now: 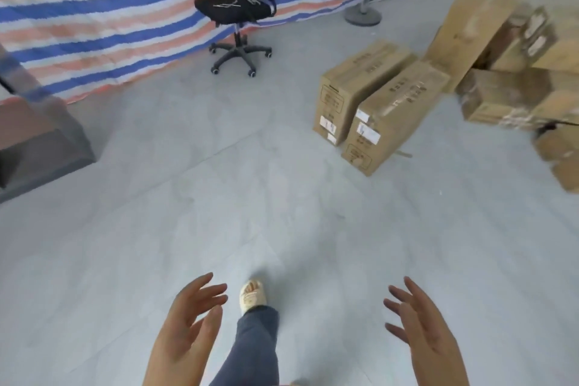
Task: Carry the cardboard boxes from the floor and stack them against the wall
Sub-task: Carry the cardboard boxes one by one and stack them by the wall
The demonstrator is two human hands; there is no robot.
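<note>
- The left hand (188, 320) is raised low in the view, palm turned inward, fingers spread and straight, holding nothing
- The right hand (423, 326) mirrors it, fingers spread, also holding nothing
- Between the hands, a foot in a pale sandal (252, 296) steps forward on the grey floor (219, 197), with a blue trouser leg (253, 351) behind it
- Two long cardboard boxes (380, 106) stand side by side, touching, on the floor ahead to the right, well apart from both hands
- A blurred pile of boxes (507, 72) sits behind them, towards the floor's right edge
- A black office chair (238, 9) stands by the striped tarp (94, 3) along the floor's far edge
- A round stand base (363, 15) rests near the tarp
</note>
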